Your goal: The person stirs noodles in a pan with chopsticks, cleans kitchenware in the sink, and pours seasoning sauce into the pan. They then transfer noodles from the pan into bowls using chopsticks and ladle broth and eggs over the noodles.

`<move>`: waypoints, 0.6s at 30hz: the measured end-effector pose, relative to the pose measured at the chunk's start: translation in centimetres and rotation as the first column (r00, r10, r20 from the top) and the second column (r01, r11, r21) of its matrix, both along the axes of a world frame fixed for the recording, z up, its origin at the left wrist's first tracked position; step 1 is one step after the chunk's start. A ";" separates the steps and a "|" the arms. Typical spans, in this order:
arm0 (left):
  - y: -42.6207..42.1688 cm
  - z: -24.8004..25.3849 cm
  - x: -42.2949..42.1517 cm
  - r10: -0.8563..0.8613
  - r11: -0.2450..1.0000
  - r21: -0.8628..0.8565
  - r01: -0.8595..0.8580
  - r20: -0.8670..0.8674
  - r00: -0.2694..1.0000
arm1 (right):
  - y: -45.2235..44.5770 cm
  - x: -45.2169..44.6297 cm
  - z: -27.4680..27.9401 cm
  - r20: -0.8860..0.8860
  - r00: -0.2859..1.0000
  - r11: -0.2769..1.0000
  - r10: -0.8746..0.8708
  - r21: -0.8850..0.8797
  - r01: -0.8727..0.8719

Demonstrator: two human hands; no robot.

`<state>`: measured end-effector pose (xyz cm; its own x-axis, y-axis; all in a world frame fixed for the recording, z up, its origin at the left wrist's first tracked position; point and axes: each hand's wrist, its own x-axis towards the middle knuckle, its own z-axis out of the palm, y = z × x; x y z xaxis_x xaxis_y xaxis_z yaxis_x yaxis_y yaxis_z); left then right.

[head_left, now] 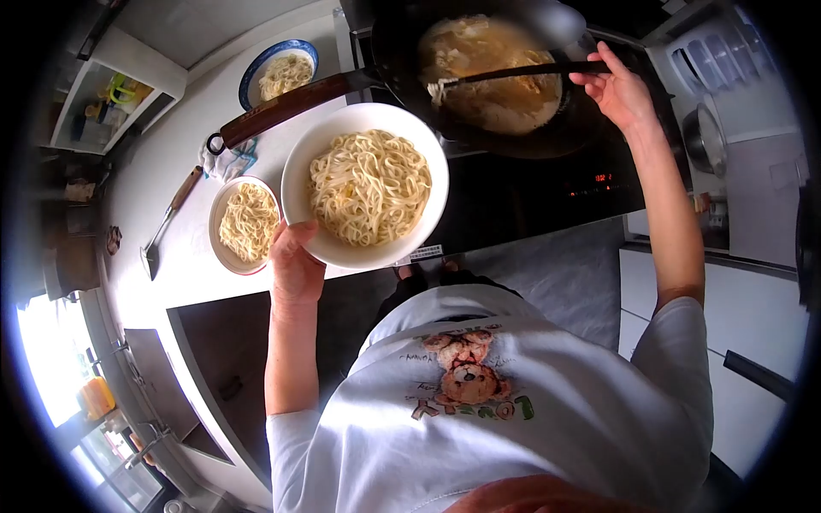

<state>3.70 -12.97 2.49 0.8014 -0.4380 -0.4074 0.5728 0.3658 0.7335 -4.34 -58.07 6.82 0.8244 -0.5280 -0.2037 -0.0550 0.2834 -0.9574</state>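
Note:
My left hand [298, 267] grips the near rim of a large white bowl [292, 184] full of noodles [368, 190], held up at the left of the wok. In my right hand [617, 89] are dark chopsticks [522, 73], which reach leftward across the wok [402, 94]. Their tips hold a few pale noodles or pieces [438, 91] over the cloudy brown broth [500, 56]. A small bowl [216, 235] of noodles stands on the counter just left of my left hand.
A blue-rimmed bowl [246, 88] with noodles stands at the back of the counter. The wok's wooden handle [295, 104] points left over a cloth [231, 157]. A spatula [175, 205] lies farther left. At right is a metal bowl [703, 141].

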 end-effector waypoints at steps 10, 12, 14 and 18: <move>-1.9 1.7 1.0 -0.069 0.996 -0.044 0.071 0.055 0.996 | 1.6 0.3 10.7 0.400 0.889 0.974 -0.222 0.051 0.221; -2.3 2.1 1.2 -0.086 0.995 -0.040 0.089 0.072 0.994 | 3.3 0.6 13.6 0.499 0.843 0.969 -0.201 -0.027 0.247; -2.9 2.9 1.2 -0.097 0.995 -0.009 0.098 0.077 0.992 | 3.5 0.4 15.7 0.588 0.798 0.974 -0.130 -0.075 0.215; -3.6 3.4 1.9 -0.128 0.992 0.030 0.125 0.092 0.987 | 4.2 0.3 19.2 0.698 0.714 0.921 -0.064 -0.235 0.312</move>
<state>5.61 -16.56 5.86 0.7753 -0.5292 -0.3447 0.5415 0.2761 0.7941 -4.08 -53.83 26.06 0.5515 -0.6172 0.5611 0.6496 -0.1041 -0.7531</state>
